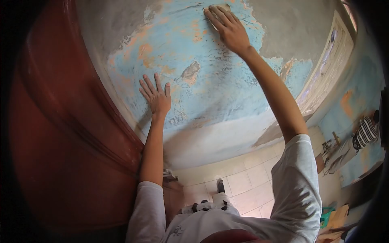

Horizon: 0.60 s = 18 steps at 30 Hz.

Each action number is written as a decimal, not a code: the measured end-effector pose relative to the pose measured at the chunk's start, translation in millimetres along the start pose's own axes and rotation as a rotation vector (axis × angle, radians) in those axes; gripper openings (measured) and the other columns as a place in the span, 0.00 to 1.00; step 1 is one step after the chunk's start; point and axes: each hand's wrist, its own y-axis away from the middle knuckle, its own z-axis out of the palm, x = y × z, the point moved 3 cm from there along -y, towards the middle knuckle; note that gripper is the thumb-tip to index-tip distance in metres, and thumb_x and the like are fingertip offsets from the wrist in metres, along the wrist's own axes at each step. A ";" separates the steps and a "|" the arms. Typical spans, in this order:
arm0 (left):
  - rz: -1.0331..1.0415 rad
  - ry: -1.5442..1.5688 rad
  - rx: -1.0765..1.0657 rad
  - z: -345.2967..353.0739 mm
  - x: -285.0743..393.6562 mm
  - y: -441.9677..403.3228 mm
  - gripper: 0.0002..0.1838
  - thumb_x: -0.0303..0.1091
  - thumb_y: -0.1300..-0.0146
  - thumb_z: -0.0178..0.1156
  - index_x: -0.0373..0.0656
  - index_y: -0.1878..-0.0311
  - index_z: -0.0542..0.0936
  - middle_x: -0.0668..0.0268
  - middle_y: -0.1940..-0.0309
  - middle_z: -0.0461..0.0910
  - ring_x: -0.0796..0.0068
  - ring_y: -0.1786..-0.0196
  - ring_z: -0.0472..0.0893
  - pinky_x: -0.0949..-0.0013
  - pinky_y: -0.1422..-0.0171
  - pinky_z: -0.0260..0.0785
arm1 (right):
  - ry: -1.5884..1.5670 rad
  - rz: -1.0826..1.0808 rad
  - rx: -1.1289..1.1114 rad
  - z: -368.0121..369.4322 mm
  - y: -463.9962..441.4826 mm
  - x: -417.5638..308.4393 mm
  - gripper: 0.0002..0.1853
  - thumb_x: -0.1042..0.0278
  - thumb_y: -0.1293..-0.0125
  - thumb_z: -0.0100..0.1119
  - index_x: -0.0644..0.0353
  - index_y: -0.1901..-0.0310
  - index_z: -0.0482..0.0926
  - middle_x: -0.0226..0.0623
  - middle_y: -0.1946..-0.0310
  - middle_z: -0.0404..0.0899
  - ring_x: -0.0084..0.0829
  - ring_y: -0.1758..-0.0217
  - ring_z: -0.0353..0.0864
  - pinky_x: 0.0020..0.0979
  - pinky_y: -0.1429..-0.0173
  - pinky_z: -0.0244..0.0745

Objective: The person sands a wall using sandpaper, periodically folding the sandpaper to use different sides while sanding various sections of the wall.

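Note:
My right hand [227,30] is high on the wall, its fingers pressing a flat beige piece that looks like sandpaper [224,7] against the surface. Most of that piece is hidden under the fingers. Lower and to the left, my left hand [157,96] rests with fingers spread on the same wall [178,52], holding nothing. The wall has worn light-blue paint with orange patches and dark scuffs. Between the hands, a grey chipped spot [190,72] shows where the paint is gone. Bare grey plaster [296,24] borders the blue area.
A large dark-red panel [52,121] stands close on the left. To the right is a pale framed lattice [324,60]. Another person in a striped top [366,131] is at the far right. Light floor tiles [243,182] lie below, and a green object [325,216] sits at lower right.

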 end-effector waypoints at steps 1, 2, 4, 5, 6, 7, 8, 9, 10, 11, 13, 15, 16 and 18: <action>0.012 -0.003 -0.005 -0.1 0.1 1.3 0.41 0.61 0.16 0.39 0.49 0.11 0.45 0.40 0.13 0.27 0.31 0.13 0.28 0.29 0.14 0.25 | -0.016 -0.056 -0.038 -8.3 1.0 3.1 0.41 0.81 0.39 0.60 0.51 0.21 0.68 0.41 0.25 0.70 0.46 0.23 0.71 0.47 0.21 0.69; 0.029 -0.007 0.027 -1.1 1.0 -0.4 0.41 0.61 0.16 0.39 0.48 0.11 0.45 0.39 0.13 0.28 0.30 0.13 0.29 0.29 0.14 0.26 | -0.012 -0.047 -0.034 -12.1 0.1 10.4 0.41 0.81 0.39 0.60 0.51 0.21 0.68 0.41 0.25 0.70 0.46 0.23 0.71 0.47 0.21 0.69; 0.042 -0.017 0.058 -3.2 2.3 -0.6 0.41 0.60 0.16 0.40 0.48 0.11 0.45 0.38 0.13 0.28 0.30 0.13 0.29 0.29 0.14 0.26 | -0.020 0.312 0.119 -14.1 -1.3 33.2 0.41 0.79 0.38 0.61 0.48 0.20 0.67 0.39 0.24 0.69 0.45 0.21 0.68 0.47 0.18 0.67; 0.026 -0.019 0.031 -2.6 3.1 1.0 0.41 0.60 0.16 0.41 0.47 0.11 0.45 0.38 0.14 0.28 0.29 0.13 0.30 0.28 0.14 0.27 | -0.026 0.312 0.119 -8.5 0.8 30.2 0.41 0.79 0.38 0.61 0.48 0.20 0.67 0.39 0.24 0.69 0.45 0.21 0.68 0.47 0.18 0.67; 0.009 -0.025 0.008 -1.6 1.3 1.0 0.41 0.59 0.16 0.41 0.47 0.11 0.45 0.37 0.14 0.29 0.28 0.13 0.31 0.28 0.14 0.28 | -0.003 0.281 0.117 -2.0 0.6 23.0 0.41 0.78 0.37 0.61 0.46 0.20 0.67 0.39 0.23 0.69 0.44 0.21 0.67 0.47 0.18 0.66; 0.008 -0.031 0.006 -1.7 -0.6 2.5 0.41 0.59 0.16 0.41 0.47 0.11 0.45 0.37 0.14 0.29 0.28 0.13 0.31 0.28 0.14 0.28 | 0.020 0.252 0.113 1.7 2.4 17.3 0.41 0.77 0.36 0.61 0.44 0.20 0.67 0.39 0.22 0.68 0.44 0.20 0.67 0.47 0.17 0.65; 0.022 -0.027 0.019 -1.5 -0.5 0.3 0.41 0.59 0.16 0.42 0.47 0.11 0.46 0.36 0.14 0.29 0.28 0.13 0.31 0.27 0.15 0.29 | 0.018 0.255 0.117 2.1 2.8 17.8 0.41 0.77 0.36 0.61 0.44 0.20 0.67 0.39 0.22 0.68 0.44 0.20 0.67 0.47 0.17 0.65; 0.036 -0.022 0.029 -4.8 1.2 -1.6 0.42 0.59 0.16 0.43 0.46 0.12 0.46 0.35 0.14 0.30 0.28 0.13 0.32 0.26 0.15 0.30 | -0.005 0.186 0.059 2.6 2.8 15.5 0.41 0.76 0.35 0.60 0.42 0.19 0.66 0.36 0.21 0.67 0.43 0.19 0.66 0.47 0.16 0.63; 0.035 -0.027 0.022 -8.0 2.5 -0.7 0.42 0.59 0.16 0.43 0.46 0.12 0.46 0.35 0.14 0.30 0.28 0.13 0.32 0.26 0.15 0.30 | -0.030 0.118 -0.003 1.6 5.9 11.7 0.41 0.75 0.34 0.59 0.40 0.19 0.64 0.33 0.20 0.65 0.42 0.18 0.64 0.48 0.15 0.62; 0.019 -0.040 0.010 -11.2 3.9 0.0 0.42 0.59 0.17 0.45 0.46 0.12 0.46 0.35 0.14 0.30 0.29 0.13 0.33 0.24 0.16 0.31 | -0.057 0.049 -0.065 -0.8 9.3 8.5 0.41 0.74 0.33 0.58 0.39 0.18 0.63 0.29 0.19 0.64 0.41 0.17 0.63 0.48 0.14 0.61; 0.006 -0.053 0.014 -25.2 13.3 -10.3 0.43 0.60 0.18 0.46 0.46 0.12 0.46 0.35 0.14 0.30 0.30 0.13 0.35 0.23 0.17 0.31 | 0.026 0.030 -0.128 -10.1 4.9 24.2 0.42 0.72 0.32 0.58 0.37 0.17 0.61 0.25 0.17 0.62 0.39 0.15 0.61 0.54 0.13 0.57; -0.011 0.056 0.134 -43.1 25.3 -27.6 0.43 0.60 0.19 0.49 0.47 0.12 0.50 0.32 0.15 0.32 0.31 0.13 0.39 0.20 0.18 0.31 | 0.044 0.295 -0.104 -16.1 0.8 37.0 0.32 0.68 0.26 0.47 0.55 0.20 0.67 0.48 0.19 0.64 0.46 0.14 0.59 0.56 0.13 0.50; -0.002 0.054 0.144 -53.6 30.7 -43.1 0.43 0.60 0.19 0.49 0.47 0.12 0.50 0.32 0.15 0.32 0.31 0.13 0.39 0.20 0.18 0.31 | 0.092 0.300 0.014 -3.4 5.8 32.9 0.43 0.73 0.32 0.58 0.39 0.16 0.58 0.27 0.17 0.60 0.39 0.15 0.60 0.61 0.14 0.54; 0.112 0.114 0.239 -71.7 44.5 -77.1 0.42 0.61 0.20 0.50 0.51 0.12 0.52 0.36 0.14 0.37 0.33 0.13 0.42 0.21 0.18 0.30 | 0.079 0.359 0.052 17.6 11.8 23.2 0.43 0.73 0.31 0.58 0.40 0.16 0.57 0.27 0.16 0.59 0.39 0.14 0.59 0.64 0.15 0.53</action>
